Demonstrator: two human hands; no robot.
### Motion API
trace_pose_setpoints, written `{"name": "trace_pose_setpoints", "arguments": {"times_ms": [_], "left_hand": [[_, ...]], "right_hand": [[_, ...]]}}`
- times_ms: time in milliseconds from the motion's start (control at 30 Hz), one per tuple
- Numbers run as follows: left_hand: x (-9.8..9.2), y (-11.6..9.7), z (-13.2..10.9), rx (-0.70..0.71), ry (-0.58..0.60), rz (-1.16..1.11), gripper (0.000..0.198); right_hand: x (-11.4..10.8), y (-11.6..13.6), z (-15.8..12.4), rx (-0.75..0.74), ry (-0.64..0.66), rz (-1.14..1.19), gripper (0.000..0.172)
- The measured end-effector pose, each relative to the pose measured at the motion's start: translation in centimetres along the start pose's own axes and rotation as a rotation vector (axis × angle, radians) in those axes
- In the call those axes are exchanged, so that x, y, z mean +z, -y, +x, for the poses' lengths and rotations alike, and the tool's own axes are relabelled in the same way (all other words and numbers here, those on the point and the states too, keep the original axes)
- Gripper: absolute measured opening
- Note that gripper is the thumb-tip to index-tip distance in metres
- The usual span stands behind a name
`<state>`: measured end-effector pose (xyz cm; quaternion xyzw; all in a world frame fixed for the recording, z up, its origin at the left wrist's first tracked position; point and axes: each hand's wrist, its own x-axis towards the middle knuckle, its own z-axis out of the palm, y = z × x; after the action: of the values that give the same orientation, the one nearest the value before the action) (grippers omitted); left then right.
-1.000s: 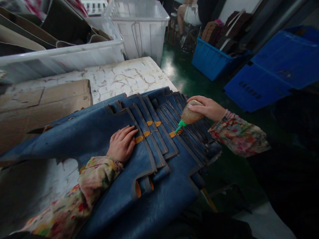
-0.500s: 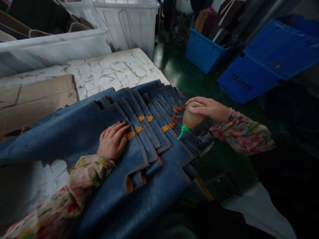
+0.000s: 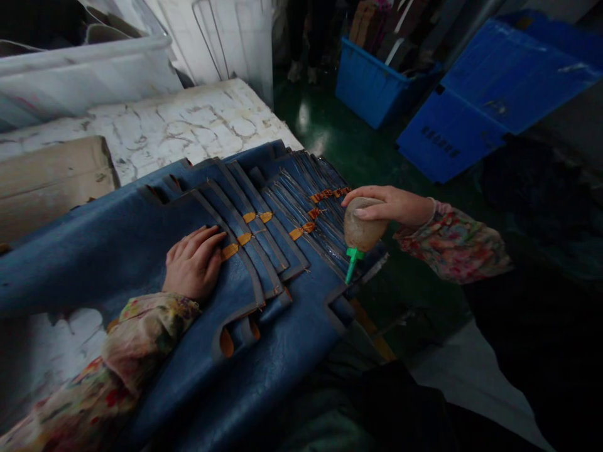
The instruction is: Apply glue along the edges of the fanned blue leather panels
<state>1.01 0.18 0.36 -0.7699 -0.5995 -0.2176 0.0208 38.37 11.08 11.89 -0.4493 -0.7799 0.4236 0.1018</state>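
Overlapping blue leather pieces (image 3: 282, 351) with grey edges lie fanned out in steps. Small orange tabs (image 3: 244, 238) show along several of their edges. My left hand (image 3: 192, 263) rests flat on the leather, palm down, its fingertips beside one tab. My right hand (image 3: 402, 207) is wrapped round a squeeze bottle (image 3: 362, 227), a cloudy beige one with a green nozzle (image 3: 351, 263). The bottle is tipped nozzle-down, its tip at the near end of a leather edge on the right. Wet-looking, shiny streaks run along the strips behind the bottle.
Under the leather is a white, stained table (image 3: 188, 125), with a cardboard piece (image 3: 56, 176) at left. White plastic bins (image 3: 85, 78) stand at the back. Blue crates (image 3: 377, 88) are on the green floor beyond the table. A person's legs and shoes (image 3: 296, 70) show at the back.
My right hand has moved the bottle toward me along the leather edge, and the bottle now points more steeply down. My left hand stays on the leather. The whole view has shifted slightly.
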Motion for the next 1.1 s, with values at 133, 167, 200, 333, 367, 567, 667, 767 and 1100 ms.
{"name": "trace_pose_setpoints", "arguments": {"times_ms": [133,167,200,333,367,567,667,767,1100], "left_hand": [[0.0,0.0,0.0,0.009,-0.001,0.001,0.039],[0.0,0.0,0.1,0.008,0.002,0.0,0.04],[0.0,0.0,0.1,0.007,0.006,-0.001,0.04],[0.0,0.0,0.1,0.006,0.008,0.0,0.041],[0.0,-0.1,0.1,0.006,0.005,-0.001,0.041],[-0.1,0.0,-0.1,0.01,-0.003,-0.009,0.039],[0.0,0.1,-0.2,0.018,-0.004,-0.004,0.038],[0.1,0.2,-0.3,0.028,-0.013,0.006,0.038],[0.3,0.1,-0.3,0.009,-0.015,0.01,0.038]], "right_hand": [[0.0,0.0,-0.3,-0.019,0.03,0.087,0.034],[0.0,0.0,-0.4,-0.028,0.018,0.122,0.035],[0.1,-0.1,-0.4,-0.04,0.006,0.152,0.036],[0.4,-0.1,-0.6,-0.101,0.021,0.152,0.036],[0.5,-0.2,-0.7,-0.117,0.03,0.134,0.035],[0.8,-0.3,-0.3,-0.177,-0.025,0.073,0.035],[1.1,-0.4,0.7,-0.208,-0.138,0.037,0.036],[1.3,-0.4,1.3,-0.25,-0.222,0.022,0.038],[1.3,-0.5,2.4,-0.29,-0.162,-0.021,0.038]]}}
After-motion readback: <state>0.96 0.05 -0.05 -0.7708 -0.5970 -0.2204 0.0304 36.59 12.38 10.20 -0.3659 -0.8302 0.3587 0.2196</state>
